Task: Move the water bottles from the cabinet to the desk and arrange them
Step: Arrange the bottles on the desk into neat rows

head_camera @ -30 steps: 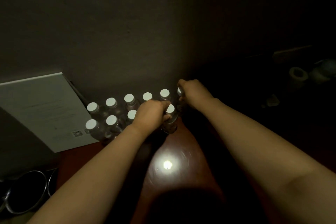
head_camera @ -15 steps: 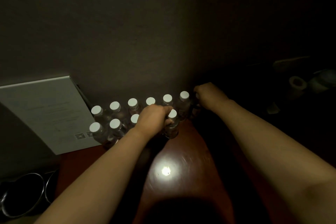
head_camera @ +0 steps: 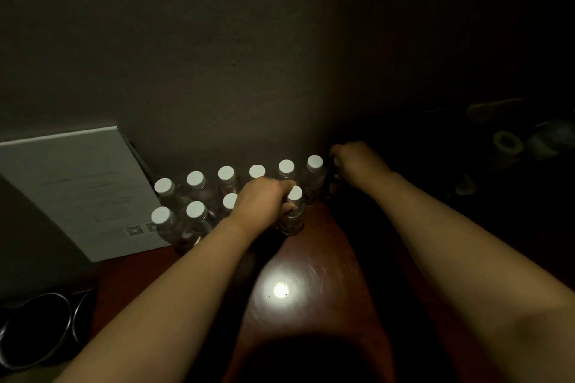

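Several clear water bottles with white caps stand in two rows on the reddish wooden desk (head_camera: pixel 326 258), against the wall. My left hand (head_camera: pixel 261 202) grips the neck of the rightmost front-row bottle (head_camera: pixel 294 211), which stands upright on the desk. The back row ends on the right with a bottle (head_camera: pixel 314 177) standing free. My right hand (head_camera: pixel 357 162) hovers just to the right of that bottle with its fingers curled. Shadow hides the fingertips, and I cannot tell whether they hold anything.
A white flat box (head_camera: pixel 77 190) leans against the wall left of the bottles. Dark metal bowls (head_camera: pixel 37 329) sit at the lower left. A paper roll (head_camera: pixel 508 143) and dim objects lie in the dark at the right. A lamp's glare (head_camera: pixel 281 290) reflects off the desk.
My right hand has let go of the back row's rightmost bottle and moved off to its right. My left hand has stayed on the front-row bottle.
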`<state>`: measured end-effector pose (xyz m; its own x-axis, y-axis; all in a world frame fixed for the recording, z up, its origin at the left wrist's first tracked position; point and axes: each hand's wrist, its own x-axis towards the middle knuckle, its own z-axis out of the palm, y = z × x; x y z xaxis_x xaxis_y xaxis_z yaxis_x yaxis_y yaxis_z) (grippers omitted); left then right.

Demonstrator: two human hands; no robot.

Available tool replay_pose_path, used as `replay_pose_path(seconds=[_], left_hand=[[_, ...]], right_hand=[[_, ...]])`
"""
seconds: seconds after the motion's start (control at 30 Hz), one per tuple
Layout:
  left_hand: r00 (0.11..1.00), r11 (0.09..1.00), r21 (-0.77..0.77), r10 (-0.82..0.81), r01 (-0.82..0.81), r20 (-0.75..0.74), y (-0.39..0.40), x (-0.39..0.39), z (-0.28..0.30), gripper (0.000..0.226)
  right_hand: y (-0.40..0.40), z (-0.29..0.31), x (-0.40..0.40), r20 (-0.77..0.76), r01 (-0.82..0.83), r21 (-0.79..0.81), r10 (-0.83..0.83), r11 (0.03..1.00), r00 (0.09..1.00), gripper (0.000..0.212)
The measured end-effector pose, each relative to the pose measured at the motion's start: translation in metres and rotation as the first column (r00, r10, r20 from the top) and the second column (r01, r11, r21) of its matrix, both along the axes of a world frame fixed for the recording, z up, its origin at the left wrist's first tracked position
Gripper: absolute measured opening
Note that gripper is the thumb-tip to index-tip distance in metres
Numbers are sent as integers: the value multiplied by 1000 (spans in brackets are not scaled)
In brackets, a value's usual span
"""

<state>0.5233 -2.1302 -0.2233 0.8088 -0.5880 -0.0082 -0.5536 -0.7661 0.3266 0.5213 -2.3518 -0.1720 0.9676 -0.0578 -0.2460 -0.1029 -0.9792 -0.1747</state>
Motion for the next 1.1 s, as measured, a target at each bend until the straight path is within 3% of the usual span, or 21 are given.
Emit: replay_pose_path(seconds=[0.3,0.47,0.57,0.7,0.83,0.97,1.1], left_hand=[[1000,1000,2,-27,27,10,-1,-4,3,24],[1000,1000,25,10,-10,-9,10,-3,17,53],[999,998,37,52,-52,7,28,-5,24,54],[995,991,90,98,-98,-2,47,-6,24,41],[994,993,55,104,-102,-36,50,-7,22,41],[994,995,11,96,-95,-56,49,-8,17,50],[994,996,14,94,-93,-47,47,-7,17,37]], right_hand=[[4,-8,-9,-3,-24,-57,24,998,1000,58],[21,5,-21,155,-24,-124,44,992,987,39],[37,13,-29,286,-86,-19,88,996,954,31],[65,13,-36,145,-254,-12,253,967,957,39],[80,-1,-37,-9,-299,-57,299,952,954,40],[82,-6,-37,-1,-284,-15,284,959,959,23],[82,-3,-35,18,-305,11,305,952,952,16]])
